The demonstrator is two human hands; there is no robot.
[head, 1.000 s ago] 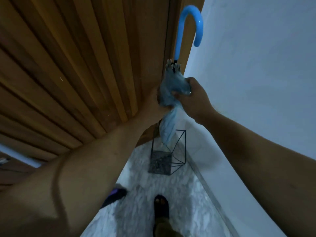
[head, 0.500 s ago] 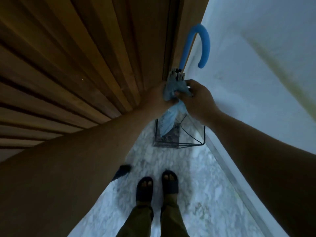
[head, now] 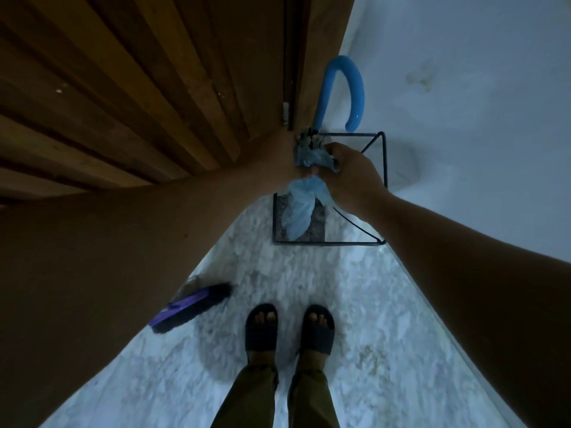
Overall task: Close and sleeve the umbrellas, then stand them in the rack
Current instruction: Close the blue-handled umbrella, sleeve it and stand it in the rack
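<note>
Gripping the blue umbrella (head: 301, 208) — both hands, left hand (head: 285, 159), right hand (head: 350, 174) — above the rack (head: 383, 186).

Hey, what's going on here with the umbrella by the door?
A person stands facing a black wire rack in the corner and holds a closed blue umbrella over it, handle up. Both the left hand and the right hand grip the bunched fabric near the top. The lower end hangs inside the rack frame; whether it touches the base is unclear. A second, purple umbrella lies on the floor.
</note>
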